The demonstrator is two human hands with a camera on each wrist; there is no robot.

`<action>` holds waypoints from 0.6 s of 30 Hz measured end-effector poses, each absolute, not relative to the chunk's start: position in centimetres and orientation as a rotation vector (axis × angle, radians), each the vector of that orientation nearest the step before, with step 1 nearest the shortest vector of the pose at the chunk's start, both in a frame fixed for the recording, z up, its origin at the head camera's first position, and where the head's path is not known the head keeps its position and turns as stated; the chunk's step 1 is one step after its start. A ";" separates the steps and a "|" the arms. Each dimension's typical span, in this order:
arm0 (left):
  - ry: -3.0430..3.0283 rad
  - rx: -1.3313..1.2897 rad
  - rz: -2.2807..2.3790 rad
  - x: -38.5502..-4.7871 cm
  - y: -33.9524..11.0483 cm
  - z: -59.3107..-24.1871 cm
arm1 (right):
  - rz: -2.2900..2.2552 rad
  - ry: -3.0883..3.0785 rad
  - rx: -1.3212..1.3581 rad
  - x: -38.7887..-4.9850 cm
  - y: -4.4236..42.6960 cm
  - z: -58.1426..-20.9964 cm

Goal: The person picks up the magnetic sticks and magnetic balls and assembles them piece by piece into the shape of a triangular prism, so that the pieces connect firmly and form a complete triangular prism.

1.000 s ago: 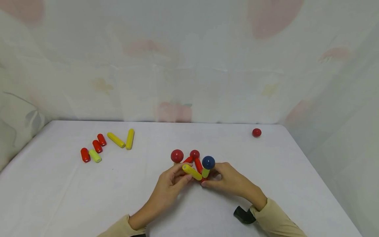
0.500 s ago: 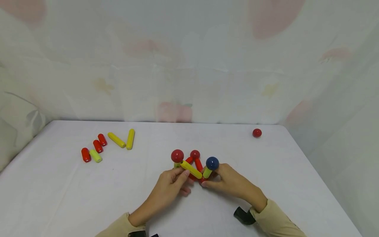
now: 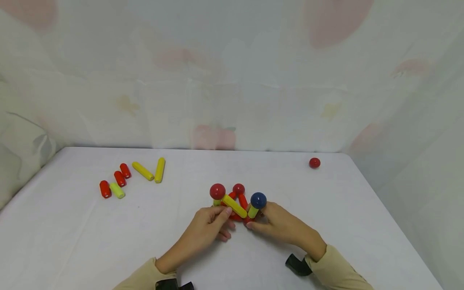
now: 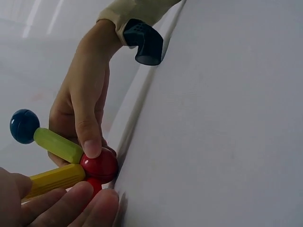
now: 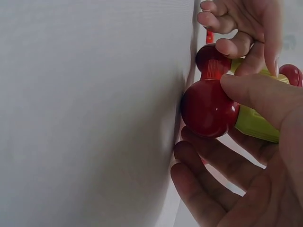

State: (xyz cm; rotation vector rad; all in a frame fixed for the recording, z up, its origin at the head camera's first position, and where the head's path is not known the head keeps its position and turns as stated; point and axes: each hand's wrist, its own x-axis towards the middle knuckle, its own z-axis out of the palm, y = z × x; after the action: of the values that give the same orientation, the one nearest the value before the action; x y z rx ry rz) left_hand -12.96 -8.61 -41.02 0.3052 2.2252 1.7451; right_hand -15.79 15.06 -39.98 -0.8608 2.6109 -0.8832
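Note:
My left hand point(image 3: 204, 230) pinches a yellow stick point(image 3: 236, 208) of a small ball-and-stick structure between thumb and fingers. The stick slants from a raised red ball point(image 3: 217, 191) down to a red corner ball point(image 4: 100, 166) near the tabletop. My right hand point(image 3: 289, 228) grips that corner ball, its thumb lying on the ball in the left wrist view. A light green stick point(image 4: 57, 145) rises from the same corner to a blue ball point(image 3: 258, 200). Red sticks point(image 3: 243, 201) and a back red ball point(image 3: 238, 189) make up the base. Fingers partly hide the left green upright.
At the left of the white table lie several red sticks point(image 3: 105, 189), a light green stick point(image 3: 117, 190) and two yellow sticks point(image 3: 159, 170). A loose red ball point(image 3: 314, 162) sits at the back right. A dark wrist piece point(image 3: 299, 265) is by the right sleeve.
The yellow stick's free end has swung up and back to the raised red ball, with my left hand's fingers moving lower. The blue ball has shifted slightly right. My right hand stays at the corner.

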 end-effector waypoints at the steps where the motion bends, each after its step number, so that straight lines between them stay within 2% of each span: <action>1: 2.254 0.326 1.718 -13.0 -8.7 -40.9 | -0.878 2.611 -0.873 -15.8 15.1 -40.0; 11: 2.504 0.536 1.266 -13.9 -10.6 -39.0 | -0.847 2.574 -0.894 -15.9 15.1 -40.0; 18: 2.698 0.357 1.035 -14.8 -12.0 -38.2 | -0.858 2.566 -0.871 -15.8 15.1 -40.0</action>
State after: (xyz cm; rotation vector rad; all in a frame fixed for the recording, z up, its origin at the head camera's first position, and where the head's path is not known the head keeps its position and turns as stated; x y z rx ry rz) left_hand -14.76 -12.04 -38.16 0.3573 2.6979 1.0355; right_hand -15.78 15.09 -40.03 -0.8708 2.5662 -0.8576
